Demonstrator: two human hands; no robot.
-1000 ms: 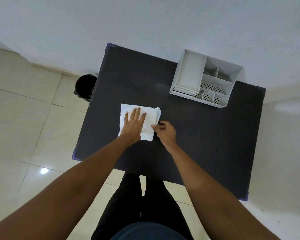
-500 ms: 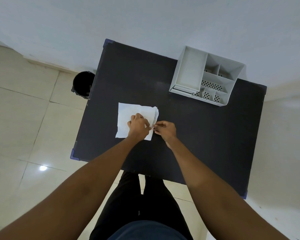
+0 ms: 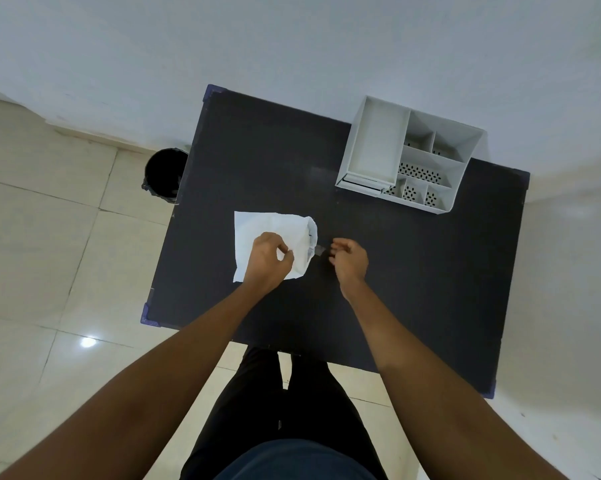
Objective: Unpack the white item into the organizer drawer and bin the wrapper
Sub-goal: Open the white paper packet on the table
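Note:
The white wrapped item (image 3: 271,226) lies flat on the dark table (image 3: 413,271), left of centre. My left hand (image 3: 267,259) rests on its near right part, fingers pinched on the wrapper. The wrapper's right end (image 3: 311,233) gapes open. My right hand (image 3: 349,259) is just to the right of it, apart from the packet, fingertips pinching a small greyish strip (image 3: 318,251) off that end. The white organizer (image 3: 465,161) stands at the table's far right; its drawer front (image 3: 361,184) shows low at its left side and looks closed.
A black waste bin (image 3: 162,174) stands on the tiled floor beyond the table's far left edge. A white wall runs behind the table. My legs are at the near table edge.
My left hand went from flat on the packet to a pinch on it. My right hand pulled away to the right with a small strip, and the packet's right end now gapes.

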